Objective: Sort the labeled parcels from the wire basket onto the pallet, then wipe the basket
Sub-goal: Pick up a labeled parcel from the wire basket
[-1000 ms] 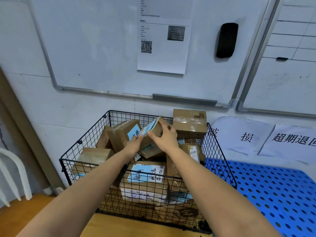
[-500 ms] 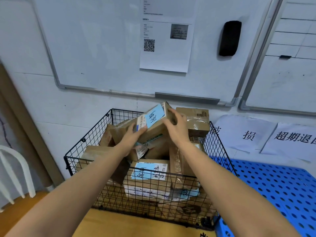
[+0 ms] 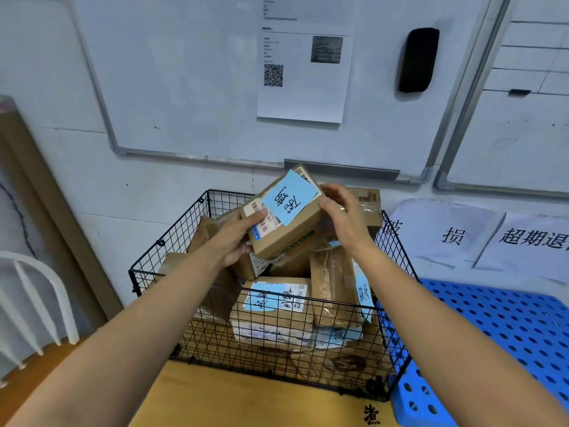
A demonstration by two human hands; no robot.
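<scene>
One wooden top (image 3: pixel 246 396) at 6 o'clock carries one wire basket (image 3: pixel 160 242). At least seven parcels are counted in the pile (image 3: pixel 332 288); any beneath are hidden, so the sorting is judged far from done and the wipe not yet due.

Above the pile, two hands hold one parcel (image 3: pixel 286 232) clear of the rest. Its long axis runs from 8 o'clock to 2 o'clock. The left hand (image 3: pixel 234 238) grasps the 8 o'clock end, thumb on the top face. The right hand (image 3: pixel 341 217) clasps the 2 o'clock end with curled fingers. One blue label (image 3: pixel 289 200) lies on the top face; its handwriting reads inverted and is not surely legible.

One blue pallet (image 3: pixel 492 334) lies at 4 o'clock from the held parcel, just beside the basket's right wall. The right hand is the nearer to it, so the carry is judged to swing rightward and down over that wall.

Two paper signs (image 3: pixel 443 232) are fixed to the wall behind the pallet. Which one matches the label cannot be told. Two whiteboards (image 3: pixel 184 87) hang above.
</scene>
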